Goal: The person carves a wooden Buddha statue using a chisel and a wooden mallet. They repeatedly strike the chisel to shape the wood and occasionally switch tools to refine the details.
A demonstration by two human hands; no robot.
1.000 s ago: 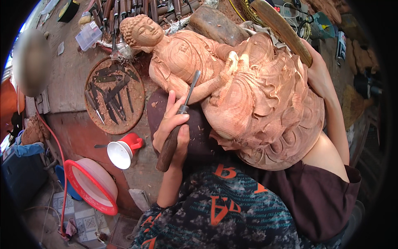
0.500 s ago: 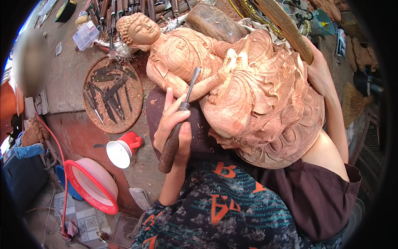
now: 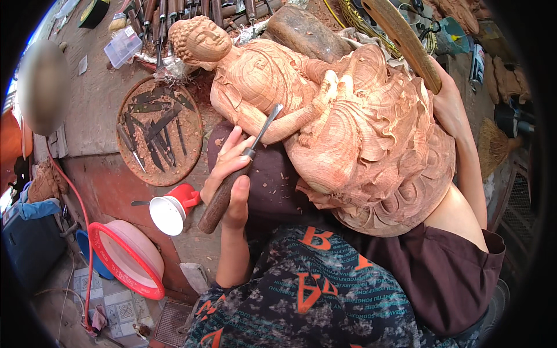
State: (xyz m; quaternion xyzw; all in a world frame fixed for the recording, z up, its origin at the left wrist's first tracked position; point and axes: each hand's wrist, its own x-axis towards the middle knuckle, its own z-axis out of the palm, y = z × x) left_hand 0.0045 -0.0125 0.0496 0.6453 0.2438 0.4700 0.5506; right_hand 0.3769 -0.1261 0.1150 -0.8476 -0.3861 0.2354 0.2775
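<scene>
A carved wooden seated figure (image 3: 272,75) lies tilted across my lap, its curly-haired head at the far left and its petalled base near my right thigh. My left hand (image 3: 229,165) is closed around the dark wooden handle of a chisel (image 3: 216,200). The chisel's metal shaft slants up to the right, its flat tip in front of the figure's forearm; whether it touches the wood I cannot tell. Beyond the base, my right hand (image 3: 449,101) grips the lower end of a long wooden club (image 3: 403,40), which reaches past the top edge. Part of that hand is hidden behind the carving.
Left of the figure sits a round tray (image 3: 196,145) with several dark blades and wood chips. A red mug (image 3: 184,198) and a red-rimmed basin (image 3: 156,287) are nearer. Several wooden-handled chisels (image 3: 217,13) line the back, beside a wooden block (image 3: 304,35).
My left hand has drawn the chisel a little left, tilting its handle lower to the left. The figure's head and the club appear shifted slightly right. Both grips stay the same.
</scene>
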